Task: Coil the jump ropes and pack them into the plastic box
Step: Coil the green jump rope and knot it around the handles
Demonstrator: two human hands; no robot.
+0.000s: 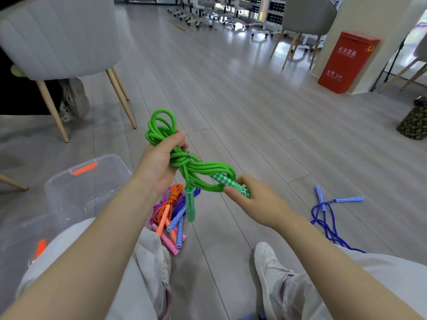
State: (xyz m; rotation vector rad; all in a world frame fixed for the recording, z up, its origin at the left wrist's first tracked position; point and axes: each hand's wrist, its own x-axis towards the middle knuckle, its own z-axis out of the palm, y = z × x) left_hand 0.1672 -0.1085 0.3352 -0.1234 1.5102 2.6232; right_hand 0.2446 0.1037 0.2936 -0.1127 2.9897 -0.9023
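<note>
Grey plank floor [254,107] across the whole frame. Grey upholstered chair [57,35] on tapered wooden legs, upper left; a second chair [308,15] of the same kind, upper right. Red cabinet [347,62] with white lettering against a pale column, right of centre at the top. Patterned stool [413,122] at the right edge.

Clear plastic box [76,188] with orange latches at lower left, on the floor beside the left knee; no rope visible inside.

Green jump rope [196,168] at centre frame, held off the floor and gathered into several loops, wound about itself at the middle (loops fanning above the left hand, a second bundle running toward the right hand). Left hand [159,162] clenched round the wound middle, thumb uppermost. Right hand [254,202], lower and to the right, gripping one green handle [231,183] with a white diamond pattern, index finger laid along it. Second green handle [190,205] hanging straight down below the left hand.

Heap of coiled ropes [172,215] (orange, purple, blue, with patterned handles) on the floor at lower centre, just right of the box and behind the hanging handle. Blue jump rope [328,218] uncoiled on the floor at lower right, well apart from the heap, its two handles crossing.

White shoes [269,271] at the bottom.
</note>
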